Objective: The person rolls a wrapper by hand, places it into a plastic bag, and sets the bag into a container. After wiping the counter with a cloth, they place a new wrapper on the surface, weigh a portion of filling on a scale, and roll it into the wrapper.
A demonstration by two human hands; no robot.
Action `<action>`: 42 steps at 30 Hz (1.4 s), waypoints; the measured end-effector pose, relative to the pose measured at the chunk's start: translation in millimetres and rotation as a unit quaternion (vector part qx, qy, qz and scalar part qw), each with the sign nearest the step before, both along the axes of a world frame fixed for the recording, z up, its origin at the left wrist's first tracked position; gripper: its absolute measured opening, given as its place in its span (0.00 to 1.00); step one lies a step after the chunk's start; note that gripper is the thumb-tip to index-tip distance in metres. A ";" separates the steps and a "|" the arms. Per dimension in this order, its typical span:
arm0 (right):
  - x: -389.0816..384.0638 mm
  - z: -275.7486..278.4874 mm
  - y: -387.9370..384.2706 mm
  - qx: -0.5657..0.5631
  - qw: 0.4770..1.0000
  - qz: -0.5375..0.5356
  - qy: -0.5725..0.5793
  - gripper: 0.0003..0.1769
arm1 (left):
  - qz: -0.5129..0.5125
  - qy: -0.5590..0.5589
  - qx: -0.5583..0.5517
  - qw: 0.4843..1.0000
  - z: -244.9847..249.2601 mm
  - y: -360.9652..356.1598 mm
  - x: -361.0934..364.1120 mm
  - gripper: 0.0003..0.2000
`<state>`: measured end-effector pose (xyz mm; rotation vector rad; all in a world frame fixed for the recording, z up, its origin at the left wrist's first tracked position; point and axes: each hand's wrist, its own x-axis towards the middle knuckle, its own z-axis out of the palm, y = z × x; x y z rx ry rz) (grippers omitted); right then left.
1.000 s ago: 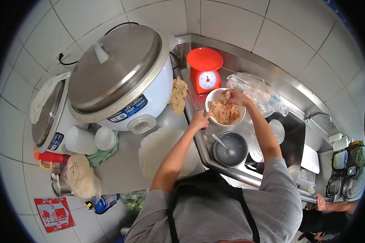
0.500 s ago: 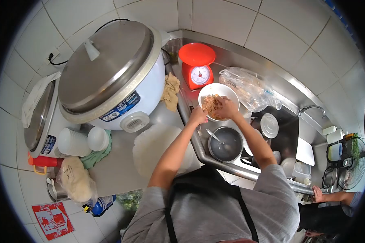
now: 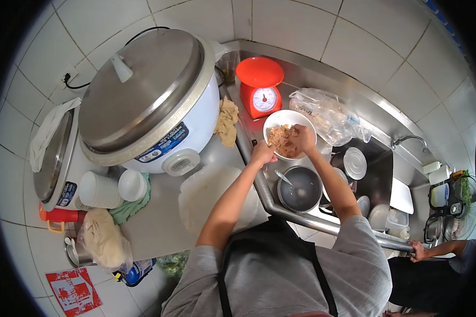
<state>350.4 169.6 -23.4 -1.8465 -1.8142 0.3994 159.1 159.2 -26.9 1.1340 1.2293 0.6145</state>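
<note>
At far left of the steel counter:

1. Small cooker, steel lid, a white cloth draped over its top edge.
2. Stack of white bowls just beside it, resting on a green cloth; a bagged pale lump lay nearer the counter's front edge.
3. Large rice cooker, white body, steel lid shut, filling the back of the counter and walling off that side of the work spot.
4. Yellow rag, crumpled against the large cooker's right flank.
5. Round pile of pale sheets, on the counter in front of the cooker, partly covered by the person's left forearm.
6. Left hand, fingers curled shut on the near rim of the white bowl.
7. Red kitchen scale, in the corner directly behind the bowl, dial facing forward.
8. White bowl as above, standing on the steel ledge between scale and sink, holding minced filling.
9. Right hand, inside the bowl, fingers bent down into the filling; whether they held a lump could not be told.
10. Metal bowl, nearer the person than the white bowl, cloudy water and a spoon in it.
11. Clear plastic bag, crumpled, touching the white bowl's right side.
12. Sink, with round lids and dishes inside, tap behind.
13. Another person's hand, on the counter's edge at far right.
</note>
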 end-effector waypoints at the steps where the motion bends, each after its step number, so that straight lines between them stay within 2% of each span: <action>1: 6.8 2.8 4.1 -0.032 0.999 -0.010 0.030 0.17 | 0.004 0.002 -0.003 1.000 2.9 -1.5 -0.4 0.12; 4: 16.4 6.2 11.3 -0.119 0.965 -0.030 0.232 0.19 | -0.022 0.010 -0.008 1.000 8.5 -0.8 -3.5 0.14; 7: 11.8 13.4 4.0 0.001 0.981 -0.020 0.195 0.22 | -0.043 0.014 -0.011 0.999 4.4 0.9 -6.9 0.16; 10: 14.2 -16.4 12.4 0.116 0.990 -0.015 0.081 0.24 | -0.050 0.024 -0.010 0.998 6.2 -2.7 -11.3 0.17; 13: 11.2 -18.9 14.0 0.064 0.997 -0.050 -0.008 0.25 | -0.084 0.034 0.015 0.996 15.4 -6.8 -17.9 0.21; 16: 7.2 -12.9 12.6 0.115 0.991 -0.062 0.017 0.25 | -0.106 0.022 0.027 0.994 27.6 -19.3 -29.2 0.27; 19: 4.3 -4.7 9.5 0.069 0.984 -0.073 0.144 0.28 | -0.128 -0.008 0.044 0.991 28.2 -30.7 -46.7 0.31; 22: 4.9 12.8 3.7 -0.054 0.992 -0.037 0.107 0.27 | -0.133 -0.026 0.060 0.989 44.5 -55.2 -69.7 0.29; 24: 9.4 1.6 4.3 -0.022 0.996 0.036 0.075 0.25 | -0.129 -0.039 0.069 0.988 51.5 -73.7 -88.4 0.28; 28: 13.7 -4.6 1.3 0.017 0.992 0.123 0.002 0.24 | -0.060 -0.078 0.075 0.992 46.7 -108.5 -130.3 0.25; 31: 15.2 -1.2 1.9 -0.048 0.984 0.155 -0.067 0.31 | -0.006 -0.074 0.078 0.994 42.8 -135.4 -161.1 0.25; 34: 6.3 12.1 -9.9 -0.052 0.978 0.160 -0.125 0.39 | 0.036 -0.070 0.064 0.995 41.2 -159.5 -185.3 0.23; 37: -0.1 5.9 -8.7 -0.026 0.981 0.140 -0.134 0.45 | 0.069 -0.071 0.049 0.994 41.5 -177.7 -198.8 0.23; 40: -4.3 13.3 -8.2 -0.018 0.976 0.098 -0.196 0.48 | 0.091 -0.076 0.050 0.992 37.3 -186.1 -204.6 0.22; 42: -0.4 6.4 -2.6 -0.017 0.985 0.091 -0.144 0.40 | 0.099 -0.080 0.057 0.990 35.9 -189.0 -205.2 0.22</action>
